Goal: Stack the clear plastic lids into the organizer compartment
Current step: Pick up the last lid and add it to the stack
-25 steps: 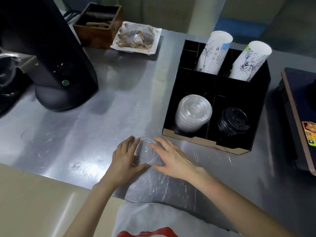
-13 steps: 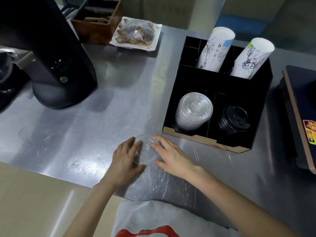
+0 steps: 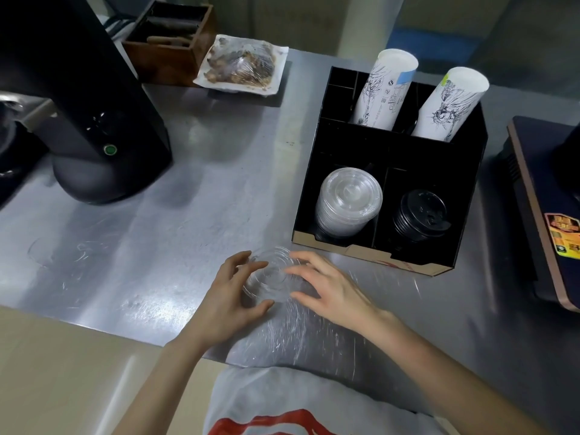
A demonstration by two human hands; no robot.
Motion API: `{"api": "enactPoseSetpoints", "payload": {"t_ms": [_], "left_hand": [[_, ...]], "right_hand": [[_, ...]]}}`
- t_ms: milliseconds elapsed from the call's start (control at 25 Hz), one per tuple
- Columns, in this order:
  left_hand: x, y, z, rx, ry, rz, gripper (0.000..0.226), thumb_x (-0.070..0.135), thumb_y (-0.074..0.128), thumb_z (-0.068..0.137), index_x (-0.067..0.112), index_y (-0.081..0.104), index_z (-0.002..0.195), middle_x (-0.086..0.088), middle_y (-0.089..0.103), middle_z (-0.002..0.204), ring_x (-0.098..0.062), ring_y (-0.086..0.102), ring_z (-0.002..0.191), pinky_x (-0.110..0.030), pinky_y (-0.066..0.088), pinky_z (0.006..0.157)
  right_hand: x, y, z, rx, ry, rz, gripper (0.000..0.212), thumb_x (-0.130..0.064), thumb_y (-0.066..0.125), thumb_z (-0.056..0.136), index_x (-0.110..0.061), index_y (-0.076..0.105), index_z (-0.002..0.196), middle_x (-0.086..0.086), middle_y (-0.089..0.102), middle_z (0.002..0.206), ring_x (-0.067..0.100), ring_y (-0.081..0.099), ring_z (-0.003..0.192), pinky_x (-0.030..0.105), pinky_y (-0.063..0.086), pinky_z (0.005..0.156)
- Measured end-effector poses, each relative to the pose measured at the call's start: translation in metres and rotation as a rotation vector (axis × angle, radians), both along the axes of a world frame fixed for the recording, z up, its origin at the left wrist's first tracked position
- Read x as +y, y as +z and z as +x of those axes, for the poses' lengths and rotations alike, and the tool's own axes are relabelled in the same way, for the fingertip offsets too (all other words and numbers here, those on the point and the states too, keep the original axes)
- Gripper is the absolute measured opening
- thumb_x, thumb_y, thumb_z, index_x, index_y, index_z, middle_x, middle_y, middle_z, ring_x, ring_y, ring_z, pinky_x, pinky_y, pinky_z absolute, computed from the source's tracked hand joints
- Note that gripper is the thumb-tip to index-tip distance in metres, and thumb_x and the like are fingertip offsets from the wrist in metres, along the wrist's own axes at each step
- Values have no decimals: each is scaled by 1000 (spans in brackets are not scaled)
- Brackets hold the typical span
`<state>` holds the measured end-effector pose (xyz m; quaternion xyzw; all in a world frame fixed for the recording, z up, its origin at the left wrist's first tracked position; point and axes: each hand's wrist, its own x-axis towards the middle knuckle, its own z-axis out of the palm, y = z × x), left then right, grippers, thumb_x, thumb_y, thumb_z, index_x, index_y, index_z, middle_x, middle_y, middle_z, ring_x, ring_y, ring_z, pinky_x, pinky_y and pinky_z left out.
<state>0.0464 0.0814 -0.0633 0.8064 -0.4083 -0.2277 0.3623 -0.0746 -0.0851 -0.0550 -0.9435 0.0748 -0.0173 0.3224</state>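
A clear plastic lid (image 3: 272,274) is held between both hands just above the steel counter, in front of the organizer. My left hand (image 3: 229,296) grips its left rim with fingertips and thumb. My right hand (image 3: 329,287) grips its right rim the same way. The black organizer (image 3: 470,171) stands behind and to the right. Its front-left compartment holds a leaning stack of clear lids (image 3: 348,202). A stack of black lids (image 3: 419,215) fills the front-right compartment.
Two sleeves of paper cups (image 3: 384,89) lean in the organizer's back compartments. A crumpled clear wrapper (image 3: 292,337) lies under my wrists. A black machine (image 3: 88,105) stands at the left, a dark device (image 3: 546,215) at the right, and a wooden box (image 3: 171,42) and wrapped food (image 3: 241,64) at the back.
Both hands have lifted the clear lid slightly off the wrapper, with fingers now curled around its rim rather than lying flat over it.
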Motion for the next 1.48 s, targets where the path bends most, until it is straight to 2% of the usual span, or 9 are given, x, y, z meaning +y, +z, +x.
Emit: {"api": "enactPoseSetpoints", "payload": {"t_ms": [120,200,280,400,480,640,920,1120,1480], "left_hand": [[-3,6,-2,-12,-15,-43,55,54,56,61,39,43,112,1,33,129,-6,34,117,4,17,90],[-5,12,-1,-21,-26,-80,56,55,58,62,36,46,113,1,33,128,5,31,115,4,17,91],[-9,17,-1,-47,-40,-113,58,56,59,62,33,49,115,1,34,128,17,26,114,2,18,91],[-21,24,0,-91,-67,-143,59,55,60,63,31,48,116,1,34,129,17,22,116,1,18,93],[-34,31,0,-115,-90,-159,59,56,58,63,35,45,117,3,33,130,14,22,117,-2,18,95],[-62,43,2,-202,-133,-194,61,55,57,65,29,44,118,4,34,129,-4,27,115,-26,25,95],[-97,56,-1,-275,-215,-195,66,52,54,69,14,47,122,-16,41,134,-19,31,118,-33,27,97],[-114,61,-3,-320,-229,-153,71,52,50,69,6,45,124,-21,41,135,-35,40,118,-39,28,96],[-139,57,9,-304,-222,-86,75,53,48,68,7,42,127,-19,36,140,-36,37,120,-42,28,99]], "right_hand": [[-3,8,-7,-33,-36,18,34,-24,61,82,-19,53,115,3,46,135,9,42,116,15,31,92],[-7,14,-10,-64,-52,33,33,-30,55,83,-21,52,114,0,47,134,6,40,119,12,28,95],[-11,19,-14,-89,-63,39,34,-36,49,82,-23,51,114,-3,46,134,7,41,121,15,32,98],[-20,27,-18,-143,-97,57,33,-35,50,83,-24,51,114,-4,45,134,7,42,123,24,38,100],[-28,32,-22,-181,-130,57,33,-35,51,82,-24,52,114,-4,46,133,7,44,122,27,40,100],[-45,43,-28,-225,-204,28,35,-35,50,81,-19,55,112,-7,45,129,6,45,118,22,39,99],[-66,53,-39,-222,-293,-3,36,-38,49,80,-23,53,113,-9,44,131,5,45,117,15,35,98],[-75,58,-38,-229,-339,-21,32,-30,55,81,-20,54,111,-2,46,133,11,46,119,30,41,99],[-92,58,-26,-175,-386,35,32,-14,64,81,-19,55,112,-1,45,136,22,49,118,41,41,101]]}}
